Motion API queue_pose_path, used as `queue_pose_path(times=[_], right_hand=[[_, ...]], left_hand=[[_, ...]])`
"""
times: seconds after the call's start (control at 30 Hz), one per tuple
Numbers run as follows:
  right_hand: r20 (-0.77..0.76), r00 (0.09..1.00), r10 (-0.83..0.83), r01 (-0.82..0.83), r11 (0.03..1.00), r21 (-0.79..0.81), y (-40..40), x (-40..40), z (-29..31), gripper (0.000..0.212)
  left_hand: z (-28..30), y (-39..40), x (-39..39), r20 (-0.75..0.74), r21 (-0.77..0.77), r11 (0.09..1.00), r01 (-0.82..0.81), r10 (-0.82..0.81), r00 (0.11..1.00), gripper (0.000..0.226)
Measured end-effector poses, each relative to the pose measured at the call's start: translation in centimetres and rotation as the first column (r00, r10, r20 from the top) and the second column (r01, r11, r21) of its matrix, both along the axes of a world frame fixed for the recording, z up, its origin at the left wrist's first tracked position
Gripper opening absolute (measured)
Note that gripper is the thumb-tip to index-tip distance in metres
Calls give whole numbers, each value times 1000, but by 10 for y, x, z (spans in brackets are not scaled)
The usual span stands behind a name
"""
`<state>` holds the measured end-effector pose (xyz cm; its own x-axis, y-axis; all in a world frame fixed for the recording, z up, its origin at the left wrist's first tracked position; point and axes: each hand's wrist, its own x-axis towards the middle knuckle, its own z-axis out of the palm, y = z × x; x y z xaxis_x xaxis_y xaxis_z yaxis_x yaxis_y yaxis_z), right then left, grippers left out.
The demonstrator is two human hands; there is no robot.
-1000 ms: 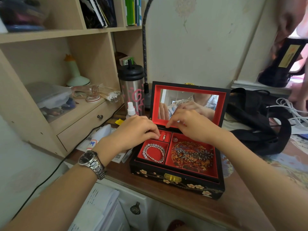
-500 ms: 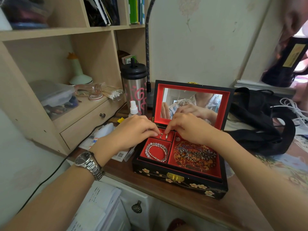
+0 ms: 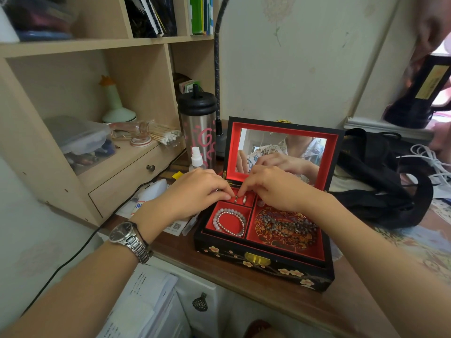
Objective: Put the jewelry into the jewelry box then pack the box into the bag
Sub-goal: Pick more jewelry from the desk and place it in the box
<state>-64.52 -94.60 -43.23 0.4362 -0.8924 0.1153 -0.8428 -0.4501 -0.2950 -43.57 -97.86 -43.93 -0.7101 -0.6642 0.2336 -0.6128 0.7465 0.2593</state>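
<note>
A dark wooden desk [image 3: 244, 286] carries the open black lacquered jewelry box [image 3: 263, 267] near its front edge. A black bag [image 3: 380, 191] lies just right of the box; a steel tumbler [image 3: 199, 132] and small spray bottle [image 3: 196, 159] stand behind its left corner.

Both hands bunched over small back compartment of jewelry box [image 3: 263, 264], fingertips [image 3: 228, 195] hide whatever they pinch, can't tell. Tiny bits beside ring [image 3: 244, 200] too small to identify. Right hand [image 3: 275, 189] covers top of necklace [image 3: 290, 226] tray. Bag [image 3: 380, 181] at 3 o'clock half behind lid. Blurry figure at 1 o'clock, cut by edge.
</note>
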Motion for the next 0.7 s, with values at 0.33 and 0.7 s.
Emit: queue_pose_path(times=[0.33, 0.7], right_hand=[[24, 1000, -18, 18, 1000, -4, -2, -4, -1, 33], [27, 1000, -12, 12, 1000, -7, -2, -6, 1, 29]], left_hand=[[1, 0, -3, 16, -14, 1000, 4, -4, 1000, 21], [0, -2, -3, 58, -18, 1000, 26, -25, 998, 23]])
